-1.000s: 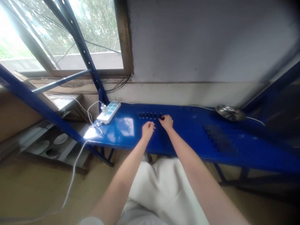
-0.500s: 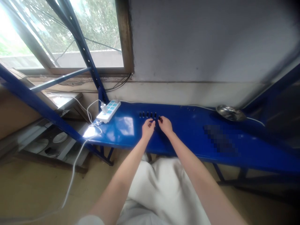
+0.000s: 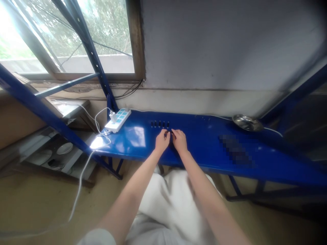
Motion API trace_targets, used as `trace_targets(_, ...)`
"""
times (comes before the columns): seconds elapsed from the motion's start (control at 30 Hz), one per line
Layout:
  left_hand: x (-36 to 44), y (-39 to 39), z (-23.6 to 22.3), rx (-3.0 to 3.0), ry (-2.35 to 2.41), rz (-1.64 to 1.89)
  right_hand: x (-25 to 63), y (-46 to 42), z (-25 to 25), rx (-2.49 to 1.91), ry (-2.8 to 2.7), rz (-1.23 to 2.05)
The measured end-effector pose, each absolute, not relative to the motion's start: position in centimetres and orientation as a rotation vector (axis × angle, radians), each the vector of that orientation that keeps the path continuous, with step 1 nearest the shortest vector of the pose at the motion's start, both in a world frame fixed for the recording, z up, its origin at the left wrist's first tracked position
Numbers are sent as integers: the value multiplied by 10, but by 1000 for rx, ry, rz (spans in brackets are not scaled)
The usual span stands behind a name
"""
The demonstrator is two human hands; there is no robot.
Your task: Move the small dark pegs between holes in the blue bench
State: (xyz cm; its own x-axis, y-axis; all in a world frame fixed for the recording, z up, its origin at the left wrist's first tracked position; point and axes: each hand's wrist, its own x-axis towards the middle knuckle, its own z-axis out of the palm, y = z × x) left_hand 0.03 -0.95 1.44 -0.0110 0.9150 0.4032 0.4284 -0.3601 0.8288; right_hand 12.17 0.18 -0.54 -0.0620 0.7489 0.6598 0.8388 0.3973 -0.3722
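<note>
Close to the front of the blue table point(image 3: 201, 143), my left hand point(image 3: 161, 140) and my right hand point(image 3: 180, 140) are almost together. Both have their fingers pinched on a small black piece point(image 3: 171, 132) between them; most of it is covered by the fingertips, and its kind is too small to make out. Just beyond my left hand, several small black pieces with light ends point(image 3: 159, 124) form a short row, spaced apart.
A white power strip point(image 3: 118, 119) with a plug and white cord lies at the table's left end. To the right are a shiny metal dish point(image 3: 247, 123) and a dark blurred-out object point(image 3: 236, 149). A blue frame post point(image 3: 95, 58) rises at the left, by the window.
My hands have come together. The black piece that stuck up from my right fingers is now between both hands' fingertips. The row looks the same.
</note>
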Motion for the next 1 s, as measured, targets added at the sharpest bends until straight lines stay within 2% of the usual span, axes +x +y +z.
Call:
trace_targets(0.53,0,-4,8,1665,1335,1388,119,-2,-4,-1559,-1916,-134)
trace_targets(1.0,0,-6,11,1639,1584,1414,116,-2,-2,-1532,-1966,-126)
